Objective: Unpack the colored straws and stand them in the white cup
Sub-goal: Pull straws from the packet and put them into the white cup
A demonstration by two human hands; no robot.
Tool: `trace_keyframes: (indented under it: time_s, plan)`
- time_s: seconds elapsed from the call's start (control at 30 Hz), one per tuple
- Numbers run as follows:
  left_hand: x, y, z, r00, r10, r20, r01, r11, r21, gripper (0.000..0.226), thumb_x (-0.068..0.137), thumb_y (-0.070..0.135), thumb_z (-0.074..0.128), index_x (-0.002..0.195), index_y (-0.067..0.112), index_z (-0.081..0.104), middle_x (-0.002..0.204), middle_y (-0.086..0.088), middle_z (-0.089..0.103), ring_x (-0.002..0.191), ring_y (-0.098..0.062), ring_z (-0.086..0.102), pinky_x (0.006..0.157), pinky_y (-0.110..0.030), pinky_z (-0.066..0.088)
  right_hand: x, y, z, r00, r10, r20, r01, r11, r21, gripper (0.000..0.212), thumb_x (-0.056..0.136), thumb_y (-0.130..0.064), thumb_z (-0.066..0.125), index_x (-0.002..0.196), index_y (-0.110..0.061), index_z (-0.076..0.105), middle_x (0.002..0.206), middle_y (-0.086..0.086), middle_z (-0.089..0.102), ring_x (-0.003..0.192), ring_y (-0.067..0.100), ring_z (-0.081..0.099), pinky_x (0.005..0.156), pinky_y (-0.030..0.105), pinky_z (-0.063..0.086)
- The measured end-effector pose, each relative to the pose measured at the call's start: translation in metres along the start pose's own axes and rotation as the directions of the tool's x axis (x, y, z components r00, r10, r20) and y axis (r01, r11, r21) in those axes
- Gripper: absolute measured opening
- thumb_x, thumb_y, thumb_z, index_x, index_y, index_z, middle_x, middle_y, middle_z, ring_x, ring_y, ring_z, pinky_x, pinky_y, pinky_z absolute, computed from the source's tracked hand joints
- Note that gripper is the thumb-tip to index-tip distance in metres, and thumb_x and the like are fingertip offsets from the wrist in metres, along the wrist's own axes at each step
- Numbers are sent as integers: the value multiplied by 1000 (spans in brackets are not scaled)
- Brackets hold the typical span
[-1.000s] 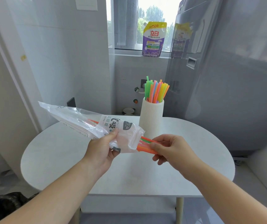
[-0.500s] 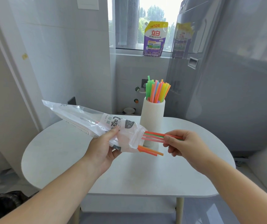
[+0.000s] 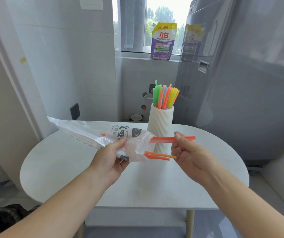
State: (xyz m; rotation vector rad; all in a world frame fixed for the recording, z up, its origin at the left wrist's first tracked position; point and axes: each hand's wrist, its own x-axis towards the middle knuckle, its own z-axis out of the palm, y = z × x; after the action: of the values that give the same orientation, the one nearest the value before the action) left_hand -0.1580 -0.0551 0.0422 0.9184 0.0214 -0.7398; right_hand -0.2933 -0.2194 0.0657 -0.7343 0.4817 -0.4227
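Centre frame: my left hand (image 3: 110, 158) grips the clear plastic packet (image 3: 89, 133), my right hand (image 3: 193, 156) pinches orange and green straws (image 3: 163, 139) half out, due next in the ribbed white cup (image 3: 160, 124).

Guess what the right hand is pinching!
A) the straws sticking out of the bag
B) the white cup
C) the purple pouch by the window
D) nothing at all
A: the right hand pinches the straws that stick out of the bag, which the left hand holds.

Home laundry corner: washing machine (image 3: 241, 83), detergent pouch (image 3: 162, 42) on windowsill
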Motion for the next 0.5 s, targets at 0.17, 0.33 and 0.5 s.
trace_keyframes:
  time_s: [0.17, 0.33, 0.5]
  plan:
    - [-6, -1, 5, 999, -30, 28, 31, 999, -26, 22, 93, 6, 67, 115, 10, 71, 90, -3, 79, 68, -13, 75, 50, -24, 59, -1, 6, 7, 998, -52, 34, 54, 996, -69, 25, 90, -11, 67, 111, 1, 69, 69, 1, 67, 65, 11, 53, 68, 19, 52]
    - [-8, -1, 6, 999, -44, 28, 45, 998, -38, 14, 95, 5, 65, 106, 10, 72, 87, -3, 79, 68, -13, 75, 50, -24, 59, 1, 10, 7, 992, -102, 71, 108, 990, -92, 25, 86, -14, 66, 106, -1, 72, 82, 3, 74, 74, 13, 66, 83, 27, 55]
    - [-9, -1, 7, 998, -60, 20, 61, 997, -41, 14, 95, 6, 65, 106, 9, 72, 87, -4, 79, 67, -13, 75, 49, -24, 58, 3, 16, 10, 992, -93, 85, 98, 994, -51, 22, 92, -12, 64, 108, 0, 71, 89, 7, 73, 73, 14, 63, 75, 25, 56]
